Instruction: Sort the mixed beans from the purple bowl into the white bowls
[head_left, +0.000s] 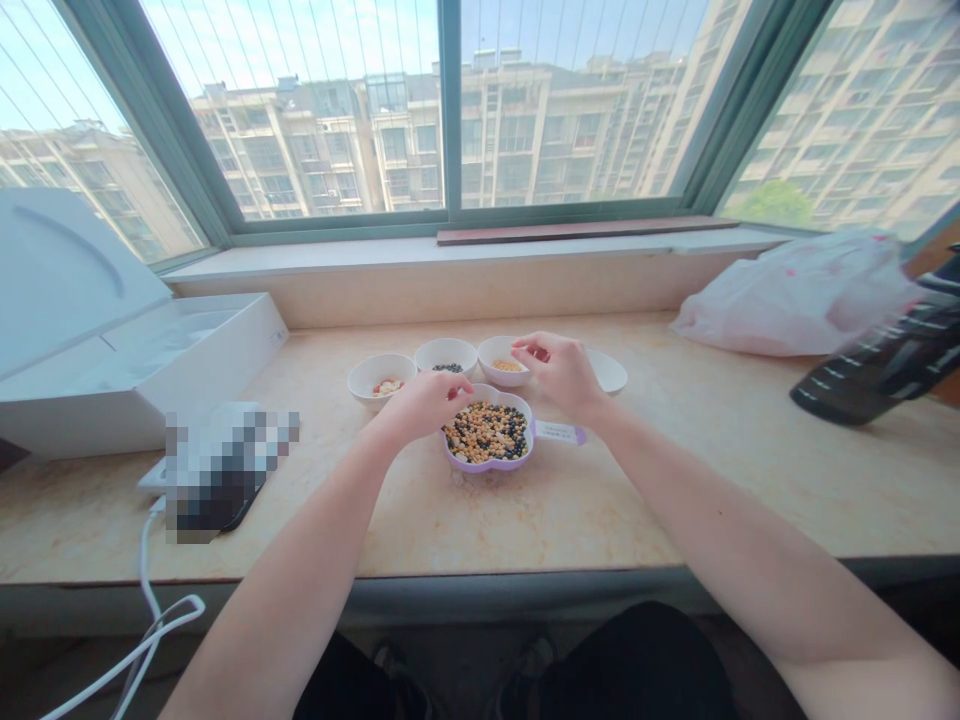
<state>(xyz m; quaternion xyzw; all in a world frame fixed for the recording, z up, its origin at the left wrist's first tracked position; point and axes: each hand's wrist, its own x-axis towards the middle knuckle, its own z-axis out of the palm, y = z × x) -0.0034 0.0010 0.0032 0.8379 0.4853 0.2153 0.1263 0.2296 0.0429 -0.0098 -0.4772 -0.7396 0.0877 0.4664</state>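
Note:
A purple-rimmed, flower-shaped bowl [490, 465] with a handle on its right holds mixed yellow, black and pale beans [487, 432]. Over its upper left rim is my left hand [429, 402], fingertips pinched together; anything between them is too small to make out. My right hand [561, 372] is closed in a pinch at the right rim of a white bowl [491, 350] of yellow grains [507, 366]. What that pinch holds, if anything, I cannot see. Left of it stand a white bowl [445, 349] of dark beans and another white bowl [361, 376] with reddish and pale pieces.
Partly behind my right wrist lies a white dish [611, 372]. An open white box [217, 345], a blurred-out device [225, 470] and a white cable [146, 560] are at left. A plastic bag [795, 295] and a dark bottle [870, 350] occupy the right, below the windows.

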